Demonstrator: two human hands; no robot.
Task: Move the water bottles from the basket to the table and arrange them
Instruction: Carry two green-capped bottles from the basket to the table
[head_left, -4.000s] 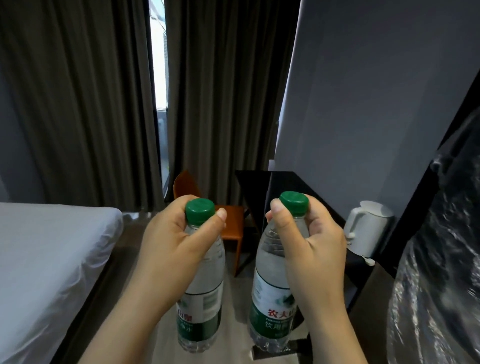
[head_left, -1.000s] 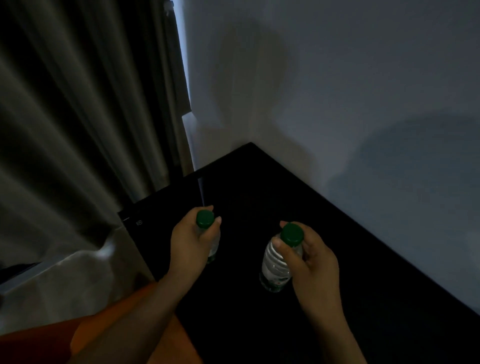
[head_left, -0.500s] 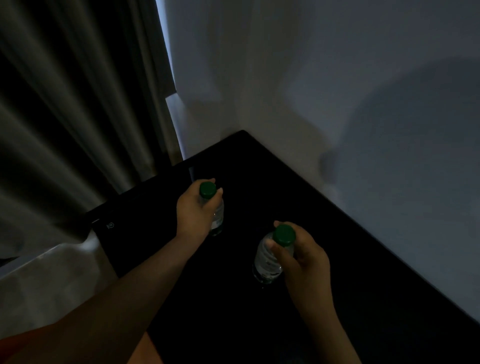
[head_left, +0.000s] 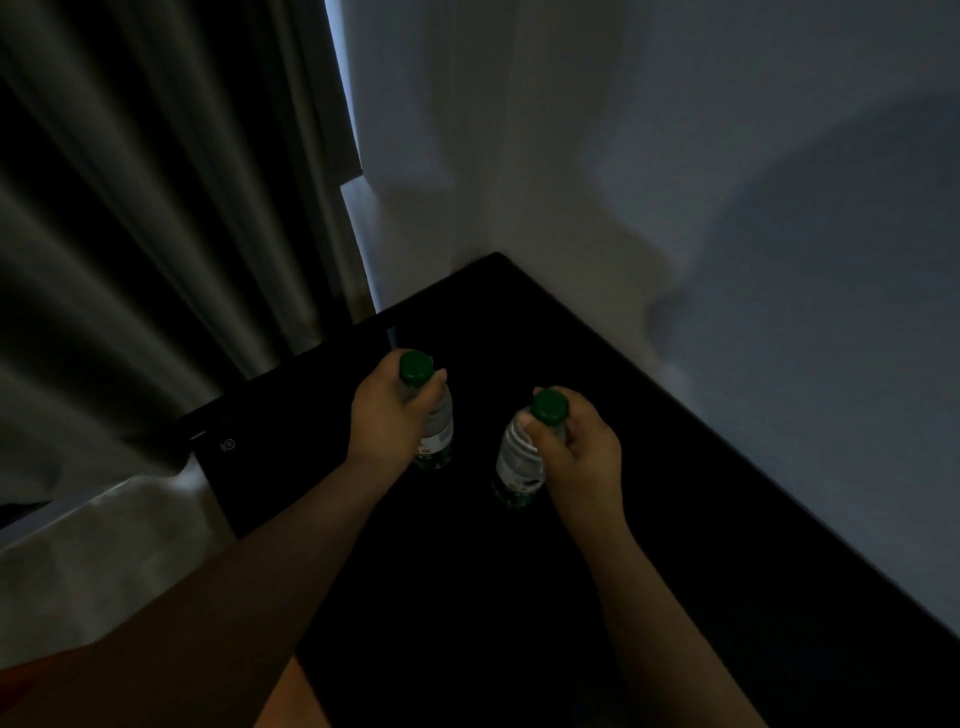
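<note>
Head view: 2 bottles (head_left: 436, 415) (head_left: 517, 462) upright, caps up, on table (head_left: 675, 519).

1. Dark grey curtains (head_left: 156, 218) hang in heavy folds across the left; a thin strip of daylight (head_left: 337, 78) shows at their right edge.
2. A plain pale wall (head_left: 727, 182) fills the upper right; soft shadows lie across it.
3. A white bed (head_left: 104, 561) lies low at the left; its cover is slightly creased.
4. An orange patch (head_left: 291, 696) shows at the bottom edge; what it belongs to cannot be told.
</note>
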